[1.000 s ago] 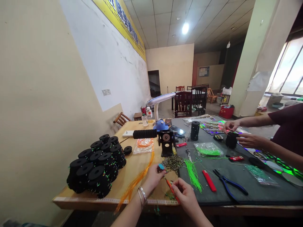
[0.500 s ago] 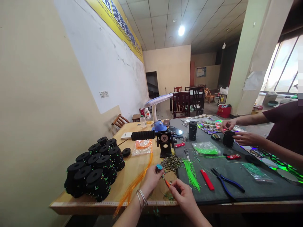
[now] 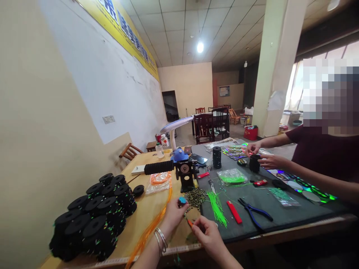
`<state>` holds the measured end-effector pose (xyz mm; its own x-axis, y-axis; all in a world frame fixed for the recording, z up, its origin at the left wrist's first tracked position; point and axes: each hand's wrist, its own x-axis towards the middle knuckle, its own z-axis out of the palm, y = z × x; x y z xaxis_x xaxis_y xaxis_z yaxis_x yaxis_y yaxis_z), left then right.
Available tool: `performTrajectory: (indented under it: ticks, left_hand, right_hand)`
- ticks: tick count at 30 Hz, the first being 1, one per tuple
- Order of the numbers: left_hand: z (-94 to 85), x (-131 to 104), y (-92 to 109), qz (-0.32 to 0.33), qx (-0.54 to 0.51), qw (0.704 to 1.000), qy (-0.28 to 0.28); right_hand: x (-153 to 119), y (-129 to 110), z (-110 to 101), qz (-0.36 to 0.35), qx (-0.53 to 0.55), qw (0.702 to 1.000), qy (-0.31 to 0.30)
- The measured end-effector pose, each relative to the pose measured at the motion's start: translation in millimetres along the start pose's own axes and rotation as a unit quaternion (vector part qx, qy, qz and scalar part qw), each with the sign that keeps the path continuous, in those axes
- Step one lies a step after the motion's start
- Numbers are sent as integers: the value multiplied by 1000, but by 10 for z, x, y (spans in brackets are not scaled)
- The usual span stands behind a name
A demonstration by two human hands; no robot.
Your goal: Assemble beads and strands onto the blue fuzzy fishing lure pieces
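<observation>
My left hand (image 3: 174, 215) is closed around a small object with a bright blue top (image 3: 182, 200); its lower part is hidden by the fingers. My right hand (image 3: 206, 231) pinches a thin tool with an orange handle (image 3: 190, 222), its tip pointing toward the left fingertips. What lies between the tip and those fingers is too small to make out. Just beyond both hands is a heap of small dark and brass-coloured pieces (image 3: 195, 197). Long orange strands (image 3: 151, 233) run along the table beside my left wrist. Bright green strands (image 3: 217, 209) lie right of my hands.
Stacked black foam spools (image 3: 92, 220) crowd the left. A black winding device (image 3: 185, 175) and blue-white lamp (image 3: 176, 144) stand ahead. A red lighter (image 3: 233, 212) and blue-handled pliers (image 3: 256, 213) lie on the dark mat. Across the right side, another person's hands (image 3: 266, 158) handle a black spool.
The view has turned rightward, so the table's things appear further left and more of the other person shows. Both my hands keep hold of the same things, close together.
</observation>
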<state>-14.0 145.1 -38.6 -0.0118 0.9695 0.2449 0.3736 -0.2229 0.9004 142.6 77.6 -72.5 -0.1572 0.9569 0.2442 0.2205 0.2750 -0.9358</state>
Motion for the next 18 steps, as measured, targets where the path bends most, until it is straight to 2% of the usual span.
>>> performTrajectory:
  ticks: [4,9,14,18]
  left_hand:
    - [305,177,226,60,28,994,-87]
    - [835,523,464,120,101,973,-168]
    - [1310,818,501,116,184,956,-198]
    - [1496,932,449,76,252,941,-213]
  right_hand:
    - [8,1,29,-6,-1,1000,15]
    - [3,18,51,-1,21,1000,10]
    - [17,111,68,-13,2,1000,-5]
    - [37,241,112,-7,4,1000,-19]
